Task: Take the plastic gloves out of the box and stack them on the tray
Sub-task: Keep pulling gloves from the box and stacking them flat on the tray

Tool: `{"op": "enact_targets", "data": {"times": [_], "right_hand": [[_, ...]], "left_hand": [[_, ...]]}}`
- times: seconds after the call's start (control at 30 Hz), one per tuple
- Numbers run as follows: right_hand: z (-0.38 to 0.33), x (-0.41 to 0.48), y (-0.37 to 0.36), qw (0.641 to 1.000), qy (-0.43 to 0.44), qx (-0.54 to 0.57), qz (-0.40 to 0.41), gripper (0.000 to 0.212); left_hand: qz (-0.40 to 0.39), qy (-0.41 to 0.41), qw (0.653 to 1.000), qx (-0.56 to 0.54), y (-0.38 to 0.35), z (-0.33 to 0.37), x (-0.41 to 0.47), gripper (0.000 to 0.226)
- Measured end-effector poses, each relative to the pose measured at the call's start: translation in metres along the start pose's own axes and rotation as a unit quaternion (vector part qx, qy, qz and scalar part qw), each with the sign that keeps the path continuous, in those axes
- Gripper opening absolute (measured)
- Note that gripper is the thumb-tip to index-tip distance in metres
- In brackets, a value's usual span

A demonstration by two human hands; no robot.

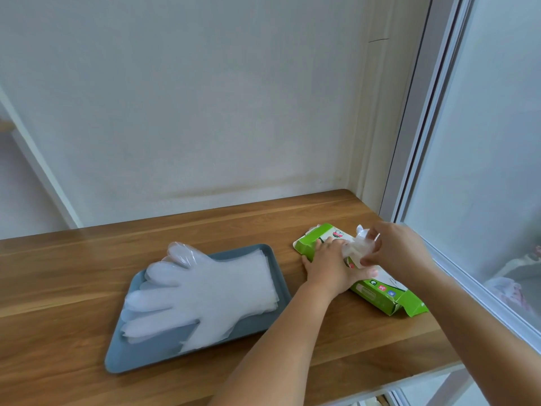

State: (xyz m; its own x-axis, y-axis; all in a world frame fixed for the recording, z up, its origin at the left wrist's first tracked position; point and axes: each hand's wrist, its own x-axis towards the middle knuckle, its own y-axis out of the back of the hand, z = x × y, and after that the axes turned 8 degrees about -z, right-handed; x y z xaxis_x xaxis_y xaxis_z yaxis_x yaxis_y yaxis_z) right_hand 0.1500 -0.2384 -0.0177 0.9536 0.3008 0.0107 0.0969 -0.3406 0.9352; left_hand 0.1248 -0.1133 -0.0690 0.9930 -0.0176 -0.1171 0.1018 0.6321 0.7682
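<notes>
A green and white glove box (pixel 380 294) lies flat on the wooden table at the right. My left hand (pixel 330 266) presses down flat on its top, fingers straight. My right hand (pixel 395 247) pinches a crumpled clear plastic glove (pixel 358 247) that sticks up out of the box's opening. To the left, a grey-blue tray (pixel 164 350) holds a stack of clear plastic gloves (pixel 205 288), their fingers pointing left and reaching past the tray's left rim.
The wooden table (pixel 87 276) ends at a front edge near the bottom right. A white wall stands behind it. A sliding glass door with a white frame (pixel 433 127) runs close along the right side, just beyond the box.
</notes>
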Motion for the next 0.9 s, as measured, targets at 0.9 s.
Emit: {"op": "enact_targets", "data": {"times": [0.9], "right_hand": [[-0.041, 0.005, 0.119, 0.942, 0.166, 0.280, 0.087, 0.020]], "left_hand": [[0.018, 0.066, 0.939, -0.336, 0.044, -0.006, -0.010, 0.031]]}}
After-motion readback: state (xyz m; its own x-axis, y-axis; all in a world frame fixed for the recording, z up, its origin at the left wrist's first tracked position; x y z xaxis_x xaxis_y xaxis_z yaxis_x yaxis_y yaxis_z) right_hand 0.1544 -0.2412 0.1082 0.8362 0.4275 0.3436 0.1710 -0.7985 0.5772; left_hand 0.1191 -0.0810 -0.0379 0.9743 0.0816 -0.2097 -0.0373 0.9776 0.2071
